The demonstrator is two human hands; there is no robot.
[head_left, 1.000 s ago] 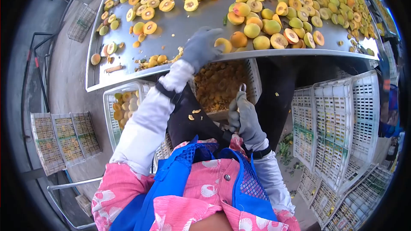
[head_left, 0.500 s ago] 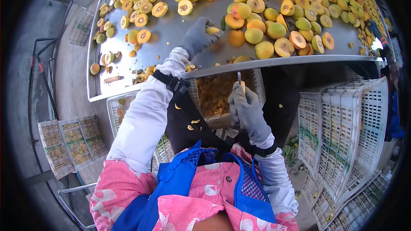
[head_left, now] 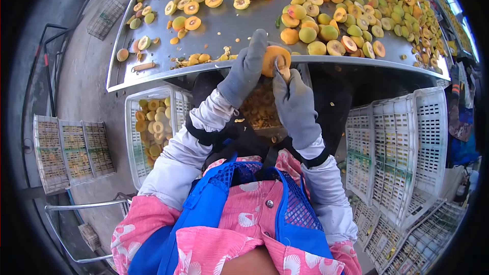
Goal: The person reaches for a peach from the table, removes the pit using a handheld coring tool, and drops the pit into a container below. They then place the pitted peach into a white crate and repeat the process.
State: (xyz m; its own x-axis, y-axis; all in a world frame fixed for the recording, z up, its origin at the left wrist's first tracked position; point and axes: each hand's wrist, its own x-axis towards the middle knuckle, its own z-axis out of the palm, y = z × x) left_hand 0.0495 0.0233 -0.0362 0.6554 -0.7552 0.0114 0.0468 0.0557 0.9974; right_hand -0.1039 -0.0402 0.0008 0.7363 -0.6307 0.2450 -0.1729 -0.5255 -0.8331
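My gloved left hand [head_left: 243, 74] is closed around a halved yellow peach [head_left: 270, 60], its cut face turned toward my right hand. In my gloved right hand [head_left: 297, 106] is a pitting knife [head_left: 285, 74] with a light handle, gripped near the blade. The curved metal blade touches the peach's cut face around the middle. Both hands are just in front of the near edge of the metal table [head_left: 224, 23]. Below them, a crate holding scraps [head_left: 260, 107] is partly hidden by my hands and arms.
Many whole and halved peaches [head_left: 336, 48] lie across the table, with a wooden-looking stick [head_left: 143, 66] near its left corner. To my left stands a white crate [head_left: 133, 142] of peach halves. White plastic crates [head_left: 389, 142] are stacked at right; another crate [head_left: 71, 153] is far left.
My left hand has drawn back from the tabletop with a peach half. My right hand has risen, bringing the pitting knife against the cut face. The view has shifted slightly.
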